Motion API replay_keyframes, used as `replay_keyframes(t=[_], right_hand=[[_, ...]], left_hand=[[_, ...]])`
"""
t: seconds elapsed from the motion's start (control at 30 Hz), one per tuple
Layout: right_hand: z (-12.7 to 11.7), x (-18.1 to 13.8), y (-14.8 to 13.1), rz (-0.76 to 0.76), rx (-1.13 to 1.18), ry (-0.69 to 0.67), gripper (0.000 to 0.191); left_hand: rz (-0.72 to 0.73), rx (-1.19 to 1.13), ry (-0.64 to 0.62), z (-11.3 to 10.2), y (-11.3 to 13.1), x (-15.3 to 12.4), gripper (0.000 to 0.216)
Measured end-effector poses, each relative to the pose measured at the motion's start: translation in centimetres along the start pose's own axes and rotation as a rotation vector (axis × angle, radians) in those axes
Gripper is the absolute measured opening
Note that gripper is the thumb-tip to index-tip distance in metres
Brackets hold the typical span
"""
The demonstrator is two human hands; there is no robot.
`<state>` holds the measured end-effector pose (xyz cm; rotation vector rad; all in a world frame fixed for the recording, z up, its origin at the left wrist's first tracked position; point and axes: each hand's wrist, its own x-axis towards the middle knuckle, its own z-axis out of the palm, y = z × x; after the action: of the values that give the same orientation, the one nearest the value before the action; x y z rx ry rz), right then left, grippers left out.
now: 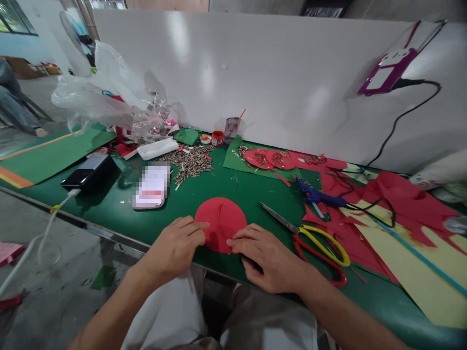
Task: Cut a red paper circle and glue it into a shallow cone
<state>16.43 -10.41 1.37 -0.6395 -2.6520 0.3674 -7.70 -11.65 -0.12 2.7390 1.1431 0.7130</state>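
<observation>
A round red paper disc point(233, 218) lies at the front edge of the green table, with a thin red strip or slit line point(219, 214) running down its middle. My left hand point(178, 243) grips the disc's left edge with fingers bent together. At the lower right edge, my right hand point(268, 253) pinches the same disc; its thumb is partly hidden beneath. To the right of the disc rest scissors point(310, 236) with yellow and red handles, blades spread a little or nearly together, I cannot tell. A blue glue gun point(317, 194) lies beyond them.
A phone point(151, 187), a black power bank point(89, 172) and a pile of striped seeds point(191, 163) lie left. Behind are red leaf-shaped pieces point(262, 158) and a red jar point(218, 139). Red paper scraps point(343, 233) and yellow paper point(404, 272) cover the right.
</observation>
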Motion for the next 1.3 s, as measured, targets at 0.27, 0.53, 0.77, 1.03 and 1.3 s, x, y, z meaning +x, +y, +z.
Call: replay_keyframes(t=[0.27,0.53,0.77,1.03,1.3], right_hand=[[-0.2,0.1,-0.2,0.037,-0.012,-0.028,0.033],[-0.5,0.5,-0.9,0.127,-0.032,-0.094,0.032],[0.3,0.1,-0.9,0.118,-0.042,-0.004,0.031],[0.3,0.5,-1.0,0.096,-0.029,-0.007,0.033],[0.2,0.6,-1.1,0.107,-0.039,-0.006,0.033]], left_hand=[[-0.074,-0.015,0.112,0.0,-0.5,-2.9,0.023],[-0.044,-0.061,0.181,0.8,0.6,-2.9,0.023],[-0.028,-0.091,0.186,1.6,0.9,-2.7,0.023],[-0.017,-0.11,0.192,1.8,0.5,-2.7,0.023],[0.002,-0.036,0.132,1.4,1.5,-1.7,0.024]])
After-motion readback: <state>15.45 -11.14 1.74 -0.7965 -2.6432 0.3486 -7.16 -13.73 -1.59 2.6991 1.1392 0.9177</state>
